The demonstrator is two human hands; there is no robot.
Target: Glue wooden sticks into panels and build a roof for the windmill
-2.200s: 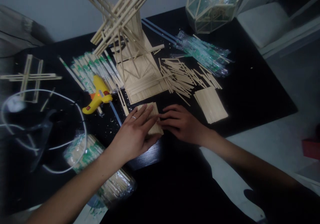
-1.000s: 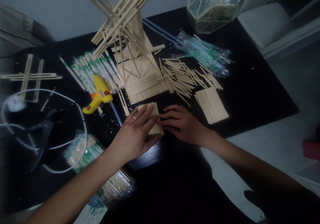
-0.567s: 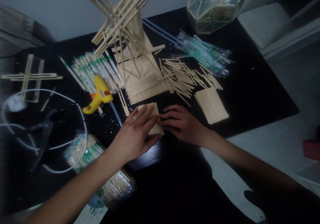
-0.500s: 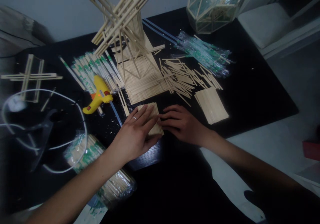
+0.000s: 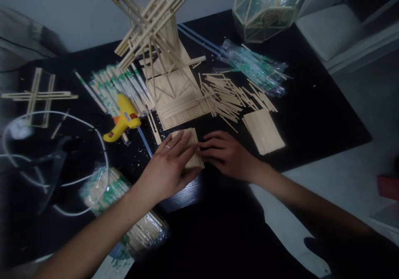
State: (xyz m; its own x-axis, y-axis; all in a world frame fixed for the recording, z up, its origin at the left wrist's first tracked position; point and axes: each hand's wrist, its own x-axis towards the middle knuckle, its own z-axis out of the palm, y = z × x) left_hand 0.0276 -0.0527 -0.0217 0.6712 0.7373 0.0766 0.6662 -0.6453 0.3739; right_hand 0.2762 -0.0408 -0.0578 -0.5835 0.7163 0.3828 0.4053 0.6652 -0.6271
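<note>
Stick panel (image 5: 193, 135) lies flat on the counter (image 5: 314, 117), at six o'clock from the larger mat (image 5: 183, 116). Left hand (image 5: 170, 164), spread open, presses it; right hand (image 5: 222, 152), half-curled, meets its three o'clock edge, grip unclear. Judged light, stiff, fragile at joins: hold opposite edges.

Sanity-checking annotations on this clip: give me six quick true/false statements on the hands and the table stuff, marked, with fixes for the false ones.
1. The left hand rests on a small stick panel. True.
2. The left hand's fingers are all bare. False: a ring sits on one of them.
3. The right hand has its fingertips at the panel's right edge. True.
4. Sticks appear only left of that panel. False: a pile of loose short sticks lies beyond it to the right.
5. A yellow hot-glue gun lies on the table, apart from both hands. True.
6. The table is white. False: it is black.
</note>
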